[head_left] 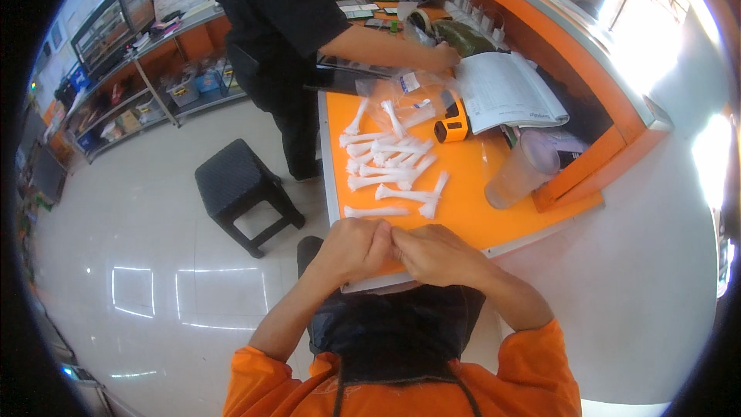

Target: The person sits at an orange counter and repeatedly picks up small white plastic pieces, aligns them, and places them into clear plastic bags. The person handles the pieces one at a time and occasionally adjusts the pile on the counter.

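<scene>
Left hand [351, 249] and right hand [436, 253] closed, knuckles touching, at near edge of orange worktop [463, 208], lower centre of frame; can't tell what's between the fingers. Just above them: pile of white twisted packets [390, 162]. Yellow tape measure [452, 127] right of pile, clear plastic cup [521, 170] further right. Open ledger [505, 93] upper right, another person's hand [448, 56] beside it. Black stool [239, 185] on floor at left.

Bench [463, 208]: smooth orange laminate, matt with slight sheen, pale edge strip. White twisted pieces [390, 162]: look like thin plastic or paper, matt, crinkled. Clear bags [394, 93]: glossy plastic film. Tumbler [521, 174]: cloudy translucent plastic. Tape measure [451, 127]: hard yellow-black plastic. Open book [505, 93]: matt paper. Stool [235, 185]: black woven-textured plastic. Floor [154, 262]: glossy pale tile, reflecting lights. Orange sleeves [540, 371]: soft cloth.
</scene>
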Demonstrator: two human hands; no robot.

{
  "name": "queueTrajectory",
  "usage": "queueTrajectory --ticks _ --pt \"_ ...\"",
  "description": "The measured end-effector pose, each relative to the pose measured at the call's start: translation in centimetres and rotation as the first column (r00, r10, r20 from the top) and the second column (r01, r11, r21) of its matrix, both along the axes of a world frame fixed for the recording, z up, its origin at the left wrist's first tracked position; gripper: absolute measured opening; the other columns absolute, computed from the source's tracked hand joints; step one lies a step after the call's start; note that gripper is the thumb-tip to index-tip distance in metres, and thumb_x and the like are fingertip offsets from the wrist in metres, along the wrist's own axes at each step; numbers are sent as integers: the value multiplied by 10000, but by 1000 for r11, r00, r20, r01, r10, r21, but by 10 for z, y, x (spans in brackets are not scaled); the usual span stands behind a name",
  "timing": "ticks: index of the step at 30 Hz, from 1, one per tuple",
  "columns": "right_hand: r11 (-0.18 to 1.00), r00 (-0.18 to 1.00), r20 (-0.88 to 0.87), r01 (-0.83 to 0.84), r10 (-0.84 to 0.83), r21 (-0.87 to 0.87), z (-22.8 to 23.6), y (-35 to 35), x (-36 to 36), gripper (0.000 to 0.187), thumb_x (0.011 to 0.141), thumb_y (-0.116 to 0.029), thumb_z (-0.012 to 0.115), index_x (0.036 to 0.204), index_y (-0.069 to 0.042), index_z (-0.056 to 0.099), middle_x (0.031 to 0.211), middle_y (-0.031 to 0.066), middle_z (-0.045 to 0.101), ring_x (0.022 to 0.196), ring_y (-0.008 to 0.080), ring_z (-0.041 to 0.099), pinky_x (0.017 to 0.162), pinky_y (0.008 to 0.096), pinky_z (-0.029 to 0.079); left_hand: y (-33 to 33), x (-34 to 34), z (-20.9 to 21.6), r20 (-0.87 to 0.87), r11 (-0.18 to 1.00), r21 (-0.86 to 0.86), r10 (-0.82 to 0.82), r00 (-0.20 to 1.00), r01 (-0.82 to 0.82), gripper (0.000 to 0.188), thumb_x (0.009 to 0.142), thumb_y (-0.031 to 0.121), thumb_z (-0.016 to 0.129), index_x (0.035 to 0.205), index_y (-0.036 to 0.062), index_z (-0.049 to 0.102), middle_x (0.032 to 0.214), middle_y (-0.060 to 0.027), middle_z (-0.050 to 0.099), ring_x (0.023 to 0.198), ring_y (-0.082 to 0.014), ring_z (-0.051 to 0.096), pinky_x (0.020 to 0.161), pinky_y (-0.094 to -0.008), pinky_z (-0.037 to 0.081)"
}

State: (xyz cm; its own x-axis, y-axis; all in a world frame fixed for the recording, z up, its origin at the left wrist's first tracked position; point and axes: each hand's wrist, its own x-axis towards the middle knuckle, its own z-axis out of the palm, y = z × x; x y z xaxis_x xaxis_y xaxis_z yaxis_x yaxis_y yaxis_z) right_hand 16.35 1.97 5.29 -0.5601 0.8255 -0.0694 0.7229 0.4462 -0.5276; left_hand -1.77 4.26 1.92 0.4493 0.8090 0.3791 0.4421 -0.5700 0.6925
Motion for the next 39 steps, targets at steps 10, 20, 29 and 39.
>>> queueTrajectory --ticks 10,20,29,39 --pt "902 1000 -1 -1 2 433 -5 7 -6 143 912 -172 539 937 -32 555 754 170 635 704 346 636 628 440 493 9 5 -10 158 995 -42 91 983 -85 383 972 159 391 704 -23 595 663 -241 612 593 -430 582 591 -481 473" --pt "771 970 240 -129 -32 624 -7 6 -8 124 880 -159 559 938 -50 560 805 83 609 737 231 636 642 345 496 8 10 -5 103 984 -118 146 984 -134 407 982 173 385 712 -63 579 700 -270 618 639 -420 609 636 -459 469" --pt "847 991 124 -29 -44 531 -8 12 -1 110 883 -152 551 920 -54 586 799 118 667 711 261 664 616 385 509 14 -2 -4 266 921 -384 180 947 -67 521 1012 416 252 931 21 583 701 -123 566 633 -249 537 606 -364 439" --pt "949 990 137 -13 -32 316 -6 3 -23 129 871 -144 526 869 -24 572 762 177 647 705 371 640 606 492 478 4 19 -16 704 904 -380 143 696 198 533 1022 441 284 903 14 579 904 -84 615 852 -168 568 756 -303 475"
